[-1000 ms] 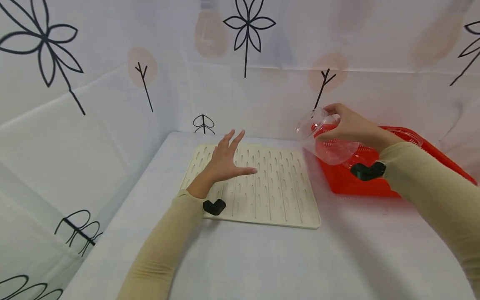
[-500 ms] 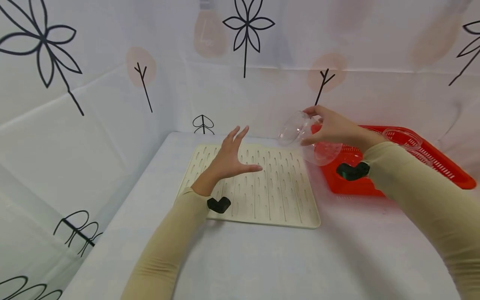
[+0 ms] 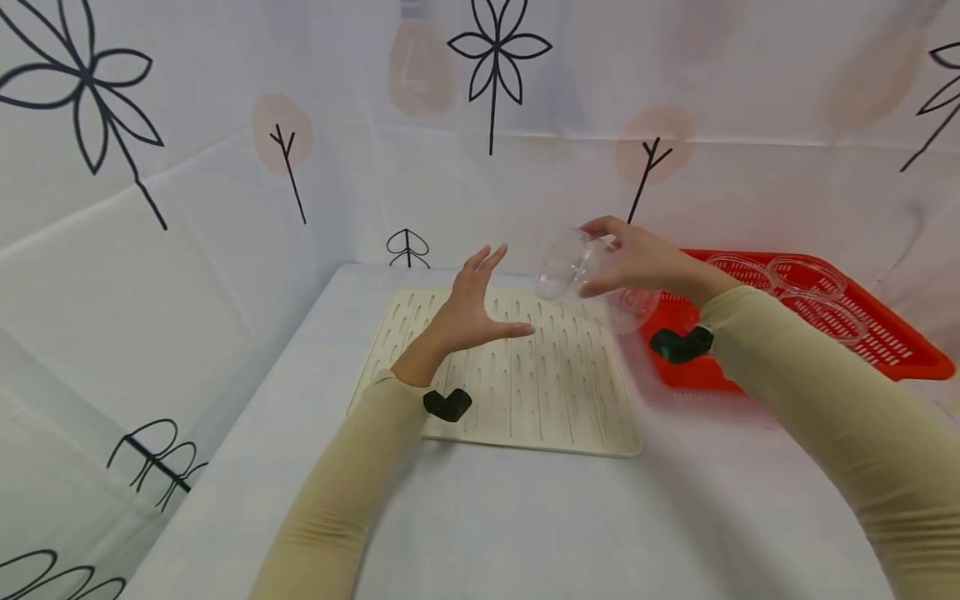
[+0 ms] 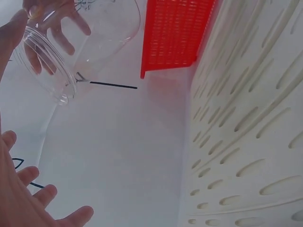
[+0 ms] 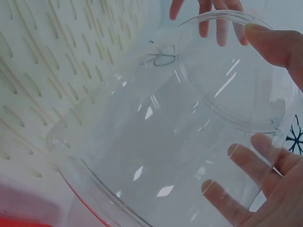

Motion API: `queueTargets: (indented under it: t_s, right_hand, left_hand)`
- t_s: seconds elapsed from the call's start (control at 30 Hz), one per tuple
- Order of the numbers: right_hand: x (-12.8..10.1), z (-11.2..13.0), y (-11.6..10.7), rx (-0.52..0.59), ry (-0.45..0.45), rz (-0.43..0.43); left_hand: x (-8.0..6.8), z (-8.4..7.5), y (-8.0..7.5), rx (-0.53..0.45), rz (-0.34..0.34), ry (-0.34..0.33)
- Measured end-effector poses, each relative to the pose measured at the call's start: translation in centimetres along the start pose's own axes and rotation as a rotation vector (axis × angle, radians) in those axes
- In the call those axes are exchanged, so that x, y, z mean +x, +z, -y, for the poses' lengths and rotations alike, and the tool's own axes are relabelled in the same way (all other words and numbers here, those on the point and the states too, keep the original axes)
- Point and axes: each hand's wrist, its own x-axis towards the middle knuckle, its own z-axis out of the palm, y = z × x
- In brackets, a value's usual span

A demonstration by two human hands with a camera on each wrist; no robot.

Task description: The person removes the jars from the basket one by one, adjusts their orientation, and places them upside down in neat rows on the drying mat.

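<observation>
A clear, see-through jar [image 3: 561, 268] with a ringed rim is tilted on its side above the far right part of the cream drying mat [image 3: 525, 408]. My right hand [image 3: 648, 260] grips it from above, thumb on the near side and fingers round the far side. In the right wrist view, the fingers show through the wall of the jar [image 5: 142, 132]. My left hand [image 3: 476, 310] hovers over the mat with fingers spread and thumb out, facing the jar's rim. A gap separates it from the jar in the head view, and it holds nothing.
On the right stands a red slotted basket [image 3: 693, 373] with several clear round pieces [image 3: 821, 315] inside. A white cloth [image 3: 525, 517] covers the table. Behind it hangs a printed white curtain [image 3: 555, 200].
My right hand has carried the jar left, away from the basket towards the mat, uncovering more of the basket. My left hand has shifted slightly right and away from me, fingers still spread.
</observation>
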Motion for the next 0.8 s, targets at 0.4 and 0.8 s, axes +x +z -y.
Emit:
queueTargets:
  t_s: [0.4, 0.8]
  right_hand:
    - [0.7, 0.9, 1.2, 0.012, -0.037, 0.030]
    - [1.0, 1.5, 2.1, -0.047, -0.080, 0.039]
  left_hand:
    - [0.7, -0.7, 0.2, -0.088, -0.011, 0.035]
    - [1.3, -1.3, 0.3, -0.210, 0.001, 0.044]
